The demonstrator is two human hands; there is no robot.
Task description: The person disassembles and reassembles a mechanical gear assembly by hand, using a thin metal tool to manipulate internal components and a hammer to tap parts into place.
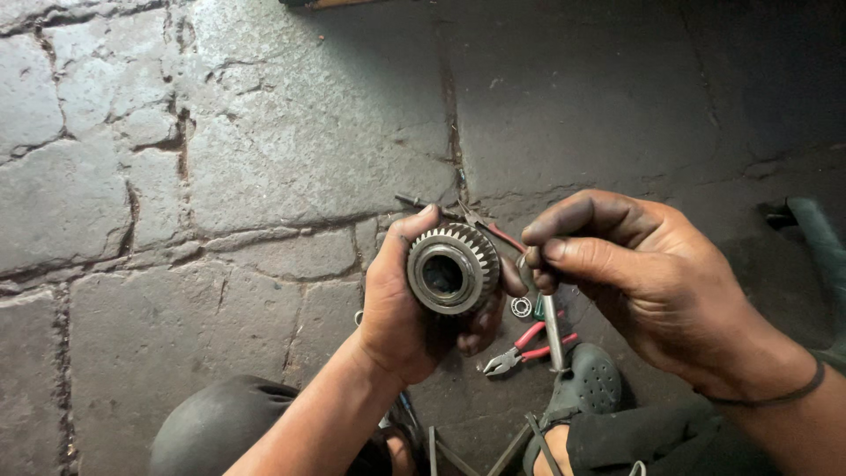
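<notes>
The toothed metal gear (453,268) was held up above the stone floor (264,159), near the middle of the view, with its open round bore turned toward the camera. The left hand (401,304) was closed around it from the left and from below; the thumb lay over the top teeth and the other fingers curled behind, so the back of the gear was hidden. The right hand (643,273) was just beside the gear on its right. Its thumb and forefinger were pinched together on a thin metal tool (552,330), whose shaft went down from the fingers. The upper end of this tool was covered by the fingertips, and I could not tell if it touched the gear.

Below the hands, red-handled pliers (522,351) lay on the floor, and a small bearing ring (521,307) was just above them. A thin dark rod (423,205) lay behind the gear, partly hidden by it. A dark perforated shoe (589,381) was beside the pliers. A dark rounded shape (220,423) at the lower left was cut off by the edge and hard to identify. The right side of the floor was in deep shadow.
</notes>
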